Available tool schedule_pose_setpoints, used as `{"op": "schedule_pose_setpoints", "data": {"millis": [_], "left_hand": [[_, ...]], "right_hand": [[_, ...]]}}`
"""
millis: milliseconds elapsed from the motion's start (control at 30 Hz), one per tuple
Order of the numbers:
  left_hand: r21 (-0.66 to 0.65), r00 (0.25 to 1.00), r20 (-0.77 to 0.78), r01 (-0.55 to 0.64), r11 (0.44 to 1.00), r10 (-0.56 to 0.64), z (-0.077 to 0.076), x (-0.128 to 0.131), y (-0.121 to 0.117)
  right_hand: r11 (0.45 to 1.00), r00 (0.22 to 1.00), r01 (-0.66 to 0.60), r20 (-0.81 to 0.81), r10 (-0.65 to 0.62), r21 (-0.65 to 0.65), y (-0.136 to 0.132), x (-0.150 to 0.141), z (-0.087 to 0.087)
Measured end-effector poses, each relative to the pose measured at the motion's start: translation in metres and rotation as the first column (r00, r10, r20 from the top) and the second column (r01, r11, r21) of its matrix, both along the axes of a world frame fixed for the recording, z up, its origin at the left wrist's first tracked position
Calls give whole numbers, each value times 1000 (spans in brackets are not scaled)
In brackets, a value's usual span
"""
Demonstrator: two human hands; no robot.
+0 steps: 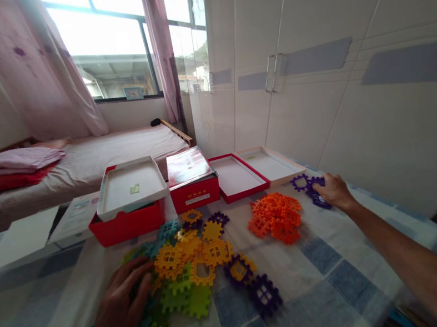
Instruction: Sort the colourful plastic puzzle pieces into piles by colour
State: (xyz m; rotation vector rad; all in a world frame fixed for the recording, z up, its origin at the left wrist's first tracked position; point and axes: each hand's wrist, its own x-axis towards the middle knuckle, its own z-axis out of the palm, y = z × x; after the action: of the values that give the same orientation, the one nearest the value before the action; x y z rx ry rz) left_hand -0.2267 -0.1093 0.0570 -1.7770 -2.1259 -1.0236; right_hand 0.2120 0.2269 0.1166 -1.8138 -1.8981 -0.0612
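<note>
My right hand (334,192), out at the right side of the table, has its fingers closed on purple gear-edged building pieces (300,183). Left of it lies a heap of orange building pieces (276,216). My left hand (124,297) rests at the left edge of a mixed pile, fingers stretched out and a little bent, touching pieces there. In that pile are yellow pieces (191,247), green pieces (186,296) and teal pieces (167,230). Two more purple pieces (264,294) lie at its right front. What is under my left palm is hidden.
Behind the piles stand a red box with a white lid (130,187), a closed red box (195,193) and two shallow trays (242,182). White card sheets (20,238) lie at the left. A checked cloth (305,295) covers the table. Past it are a bed (114,148) and white wardrobes (302,13).
</note>
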Motion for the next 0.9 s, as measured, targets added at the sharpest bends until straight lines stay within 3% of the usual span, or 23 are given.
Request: {"op": "schedule_pose_setpoints", "data": {"millis": [133,267,367,500,700,900], "left_hand": [[-18,1000,-1,-11,1000,11,-2,-2,-1],[-13,1000,-1,-11,1000,11,-3,-3,-3],[-11,1000,-1,0,1000,0,-4,-4,-2],[-8,1000,7,4,1000,-4,-2,-3,-1],[-7,1000,6,-5,1000,5,-1,-3,-2],[-43,1000,18,-2,999,2,-5,-5,-1]], "right_hand": [[998,998,66,15,-66,-5,4,2,-11],[990,990,140,-1,-140,34,-13,-2,-19],[994,1000,8,18,-10,109,-34,-9,-24],[973,973,-224,70,220,57,-54,-28,-31],[965,949,-232,192,251,-119,-60,-52,-37],[976,956,-206,199,215,-64,-35,-52,-24]]}}
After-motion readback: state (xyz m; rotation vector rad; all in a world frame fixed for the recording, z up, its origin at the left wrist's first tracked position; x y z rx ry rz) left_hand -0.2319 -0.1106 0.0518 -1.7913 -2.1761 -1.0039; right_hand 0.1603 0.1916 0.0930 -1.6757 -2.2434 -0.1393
